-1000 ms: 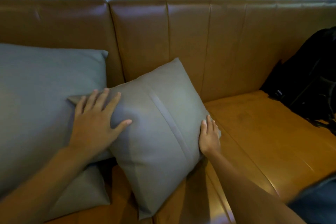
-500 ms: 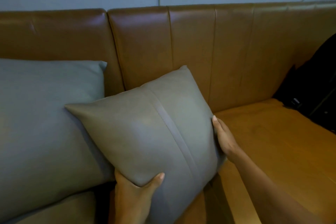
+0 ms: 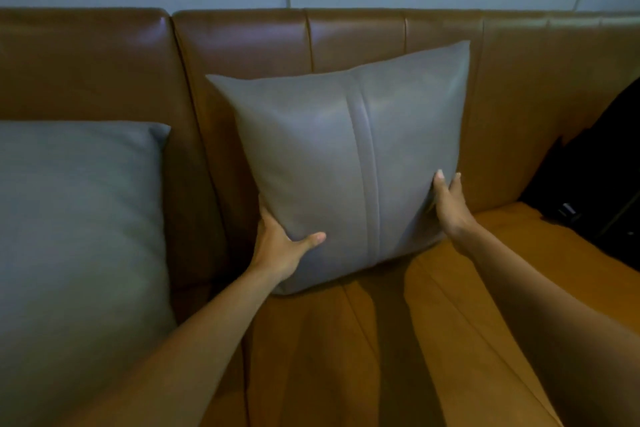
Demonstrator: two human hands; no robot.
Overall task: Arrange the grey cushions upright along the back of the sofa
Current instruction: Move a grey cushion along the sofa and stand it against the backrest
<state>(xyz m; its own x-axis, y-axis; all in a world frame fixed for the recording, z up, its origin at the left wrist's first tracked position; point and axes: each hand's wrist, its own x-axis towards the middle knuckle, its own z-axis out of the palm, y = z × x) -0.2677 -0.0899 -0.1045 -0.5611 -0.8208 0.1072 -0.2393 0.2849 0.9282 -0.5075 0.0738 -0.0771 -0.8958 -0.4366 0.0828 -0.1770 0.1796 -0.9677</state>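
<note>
Both hands (arms outstretched) clasp the upright cushion (image 3: 346,163).

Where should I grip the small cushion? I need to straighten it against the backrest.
Grip its two lower side edges, one hand from each side, as the left hand and right hand do. The small cushion is soft and wide, and stands nearly upright.

The small grey cushion (image 3: 346,163), tilted like a diamond against the large grey cushion (image 3: 79,253) a second ago, now stands square and upright against the sofa back (image 3: 242,45), apart from it. The left hand (image 3: 280,246) has gone from its top face to the 7 o'clock corner; the right hand (image 3: 448,204) grips its 4 o'clock edge
</note>
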